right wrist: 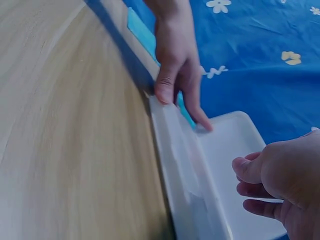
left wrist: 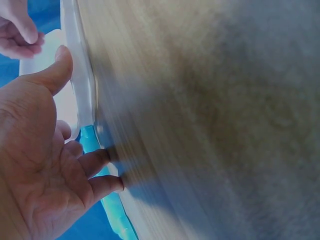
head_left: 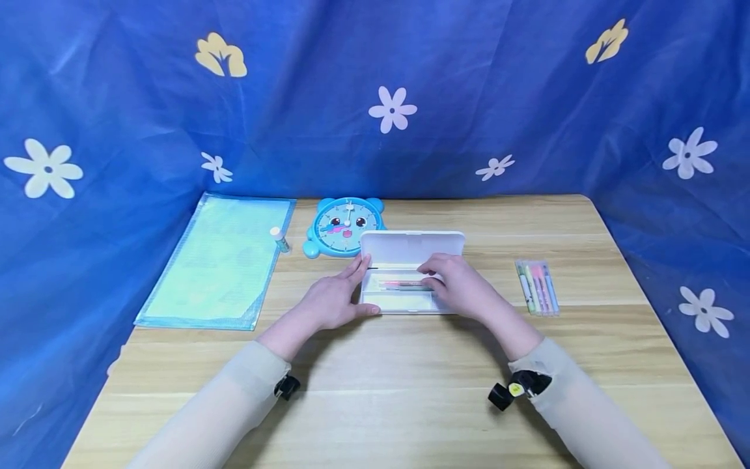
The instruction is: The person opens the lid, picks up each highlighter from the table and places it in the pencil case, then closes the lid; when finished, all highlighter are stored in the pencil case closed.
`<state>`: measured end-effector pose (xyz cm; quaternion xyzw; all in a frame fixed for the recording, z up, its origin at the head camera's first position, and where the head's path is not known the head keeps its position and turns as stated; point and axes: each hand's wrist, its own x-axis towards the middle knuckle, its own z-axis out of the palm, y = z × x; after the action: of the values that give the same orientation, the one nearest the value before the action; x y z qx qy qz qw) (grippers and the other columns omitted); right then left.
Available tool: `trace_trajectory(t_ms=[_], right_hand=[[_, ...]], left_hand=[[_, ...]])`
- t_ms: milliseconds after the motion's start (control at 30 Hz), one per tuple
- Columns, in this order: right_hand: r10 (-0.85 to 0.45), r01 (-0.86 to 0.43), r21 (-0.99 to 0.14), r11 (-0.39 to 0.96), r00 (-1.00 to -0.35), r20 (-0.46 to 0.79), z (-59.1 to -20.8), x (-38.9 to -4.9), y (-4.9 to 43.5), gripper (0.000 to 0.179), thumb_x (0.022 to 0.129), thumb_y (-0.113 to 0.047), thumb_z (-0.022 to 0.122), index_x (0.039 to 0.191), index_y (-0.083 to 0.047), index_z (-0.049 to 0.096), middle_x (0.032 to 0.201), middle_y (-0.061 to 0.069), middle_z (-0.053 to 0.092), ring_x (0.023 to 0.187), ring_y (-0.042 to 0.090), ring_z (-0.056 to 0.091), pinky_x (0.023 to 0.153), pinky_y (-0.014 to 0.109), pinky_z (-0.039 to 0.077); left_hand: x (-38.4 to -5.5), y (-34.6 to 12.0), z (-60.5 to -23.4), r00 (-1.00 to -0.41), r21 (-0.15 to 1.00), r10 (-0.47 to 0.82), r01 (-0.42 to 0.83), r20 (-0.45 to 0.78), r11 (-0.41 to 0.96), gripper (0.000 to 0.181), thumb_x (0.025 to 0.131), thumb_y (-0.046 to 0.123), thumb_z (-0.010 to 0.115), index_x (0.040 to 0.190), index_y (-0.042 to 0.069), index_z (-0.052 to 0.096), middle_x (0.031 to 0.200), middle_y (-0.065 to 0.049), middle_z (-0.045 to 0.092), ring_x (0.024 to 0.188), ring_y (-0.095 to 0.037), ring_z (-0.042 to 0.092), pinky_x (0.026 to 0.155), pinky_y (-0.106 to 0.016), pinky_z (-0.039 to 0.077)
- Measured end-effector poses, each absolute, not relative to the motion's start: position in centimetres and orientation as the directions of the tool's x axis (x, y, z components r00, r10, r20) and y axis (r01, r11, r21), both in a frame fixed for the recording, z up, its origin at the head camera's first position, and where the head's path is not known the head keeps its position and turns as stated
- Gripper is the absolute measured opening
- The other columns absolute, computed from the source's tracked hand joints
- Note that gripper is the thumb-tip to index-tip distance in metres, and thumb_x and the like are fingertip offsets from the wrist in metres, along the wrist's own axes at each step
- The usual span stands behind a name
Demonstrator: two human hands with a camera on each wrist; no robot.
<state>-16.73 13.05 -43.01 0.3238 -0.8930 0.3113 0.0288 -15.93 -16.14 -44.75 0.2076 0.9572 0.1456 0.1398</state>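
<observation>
A white pencil case (head_left: 404, 303) lies on the table with its lid (head_left: 413, 247) raised. Several slim pens (head_left: 401, 285) rest inside, their kind too small to tell. My left hand (head_left: 335, 298) holds the case's left end, thumb at the front edge and a finger near the hinge; the right wrist view shows this left hand (right wrist: 177, 65) spanning the end. Over the right part of the case is my right hand (head_left: 459, 283), fingers loosely curled. In the right wrist view nothing shows between the right hand's (right wrist: 290, 180) thumb and fingers.
Behind the case stands a blue toy clock (head_left: 346, 228). To the left are a glue stick (head_left: 280, 240) and a blue-edged mesh folder (head_left: 211, 260) with pale contents. A clear pack of colored markers (head_left: 538, 288) lies to the right. A blue flowered cloth (head_left: 433, 156) hangs behind the table.
</observation>
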Motion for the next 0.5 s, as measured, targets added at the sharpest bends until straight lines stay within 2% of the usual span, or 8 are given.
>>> trace_trajectory(t_ms=[133,333,500], right_hand=[[-0.529,-0.576,-0.538,0.616,-0.808,0.26,-42.6,-16.3,15.0,0.019,0.096,-0.003,0.077,0.115,0.003,0.077,0.107,0.014,0.076,0.1,0.028,0.072,0.091,0.047,0.058],[-0.446,-0.495,-0.559,0.665,-0.864,0.235,-42.3,-15.7,18.2,0.021,0.097,-0.003,0.075,0.117,0.004,0.077,0.113,0.016,0.076,0.103,0.031,0.072,0.092,0.05,0.058],[-0.348,-0.417,-0.565,0.711,-0.908,0.232,-42.6,-15.6,21.0,0.021,0.096,-0.005,0.077,0.116,0.002,0.078,0.114,0.015,0.076,0.099,0.031,0.073,0.087,0.051,0.059]], left_hand=[[-16.0,-16.2,-44.7,-0.875,0.335,0.435,0.353,-0.212,0.874,0.112,0.093,0.069,0.07,0.171,0.02,0.007,0.175,-0.006,0.008,0.139,-0.047,0.051,0.107,-0.056,0.049],[-16.0,-16.3,-45.0,-0.874,0.332,0.451,0.377,-0.182,0.864,0.112,0.092,0.069,0.069,0.171,0.016,0.01,0.175,-0.008,0.01,0.138,-0.046,0.052,0.106,-0.057,0.049],[-16.0,-16.3,-45.1,-0.873,0.334,0.456,0.382,-0.176,0.861,0.112,0.092,0.069,0.07,0.171,0.015,0.011,0.175,-0.009,0.01,0.138,-0.046,0.052,0.105,-0.057,0.049]])
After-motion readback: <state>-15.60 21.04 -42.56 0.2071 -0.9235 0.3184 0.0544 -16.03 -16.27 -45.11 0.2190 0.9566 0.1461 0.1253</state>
